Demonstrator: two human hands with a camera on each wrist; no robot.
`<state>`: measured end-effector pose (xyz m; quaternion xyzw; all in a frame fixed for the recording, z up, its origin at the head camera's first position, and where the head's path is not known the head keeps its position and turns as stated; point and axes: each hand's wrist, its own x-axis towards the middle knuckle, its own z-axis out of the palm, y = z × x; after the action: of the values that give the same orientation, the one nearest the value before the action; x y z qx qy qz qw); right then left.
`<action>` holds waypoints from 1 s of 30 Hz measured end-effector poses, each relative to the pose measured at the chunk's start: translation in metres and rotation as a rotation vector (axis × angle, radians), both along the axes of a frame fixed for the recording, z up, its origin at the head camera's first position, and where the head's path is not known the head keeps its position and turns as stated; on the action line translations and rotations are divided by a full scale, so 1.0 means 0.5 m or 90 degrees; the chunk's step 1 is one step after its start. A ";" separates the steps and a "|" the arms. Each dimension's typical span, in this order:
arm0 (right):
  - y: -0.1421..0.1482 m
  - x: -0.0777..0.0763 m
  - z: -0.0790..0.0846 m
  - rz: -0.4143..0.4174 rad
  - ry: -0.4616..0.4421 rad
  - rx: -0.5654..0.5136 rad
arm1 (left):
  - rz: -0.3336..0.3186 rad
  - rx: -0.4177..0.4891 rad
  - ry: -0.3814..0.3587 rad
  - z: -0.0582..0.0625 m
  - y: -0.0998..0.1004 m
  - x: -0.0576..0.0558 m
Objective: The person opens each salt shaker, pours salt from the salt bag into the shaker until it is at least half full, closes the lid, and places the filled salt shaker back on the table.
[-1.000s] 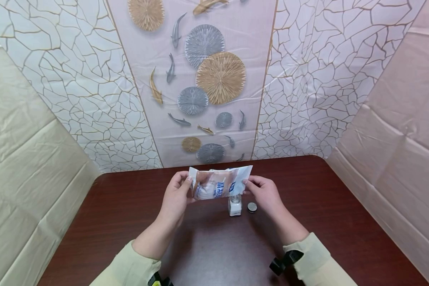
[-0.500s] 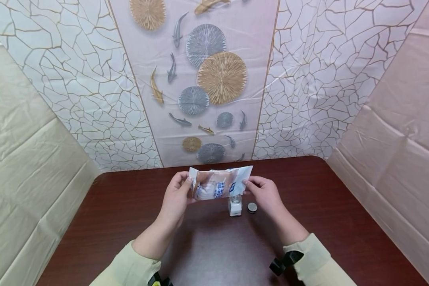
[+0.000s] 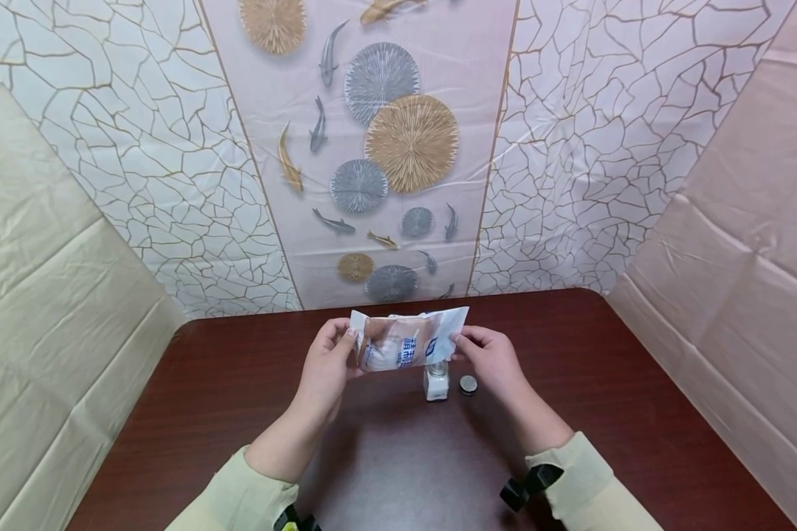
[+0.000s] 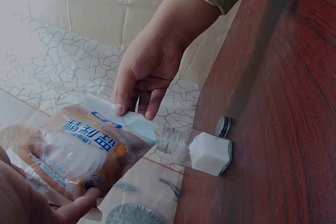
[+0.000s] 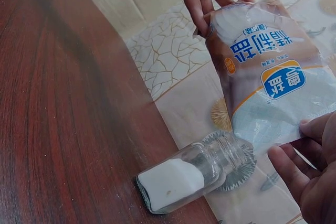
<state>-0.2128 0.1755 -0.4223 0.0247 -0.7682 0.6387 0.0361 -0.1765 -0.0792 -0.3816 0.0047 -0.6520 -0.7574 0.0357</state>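
Note:
A soft printed bag of salt (image 3: 392,343) is held tilted above the table between both hands. My left hand (image 3: 323,369) grips its left end, thumb in front. The right hand (image 3: 498,363) pinches the pale upper end between thumb and fingers. Under that end stands an uncapped glass shaker jar (image 3: 436,385), partly filled with white salt. In the right wrist view a lower corner of the bag (image 5: 257,61) lies at the mouth of the jar (image 5: 173,182); whether they touch I cannot tell. A round perforated shaker lid (image 3: 468,384) lies right of the jar.
The dark red wooden table (image 3: 226,413) has its far edge just behind the bag. A patterned cloth backdrop (image 3: 385,184) rises beyond, with beige cloth walls at both sides. Tiny white specks lie on the table near the jar in the right wrist view.

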 end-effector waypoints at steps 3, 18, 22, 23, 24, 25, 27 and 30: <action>0.001 0.001 0.001 -0.001 -0.001 0.003 | -0.002 -0.001 -0.001 -0.001 0.000 -0.001; 0.006 0.001 -0.002 -0.001 0.000 -0.001 | -0.004 0.006 -0.003 -0.006 0.006 -0.003; 0.007 0.001 -0.002 -0.001 0.000 -0.002 | -0.005 0.009 -0.004 -0.005 0.007 -0.003; 0.007 0.001 -0.002 0.000 0.001 -0.002 | -0.005 0.009 -0.004 -0.005 0.007 -0.004; 0.006 0.000 -0.002 0.001 0.002 -0.003 | -0.004 0.011 -0.004 -0.005 0.008 -0.004; 0.006 0.000 -0.002 0.002 0.002 -0.003 | -0.004 0.013 -0.004 -0.005 0.008 -0.004; 0.006 -0.001 -0.003 0.002 0.005 -0.002 | -0.003 0.015 -0.004 -0.005 0.008 -0.003; 0.006 -0.003 -0.007 0.004 0.006 0.004 | 0.001 0.016 -0.007 -0.005 0.007 -0.001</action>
<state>-0.2141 0.1785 -0.4259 0.0300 -0.7698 0.6365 0.0373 -0.1772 -0.0756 -0.3843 0.0098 -0.6426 -0.7655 0.0323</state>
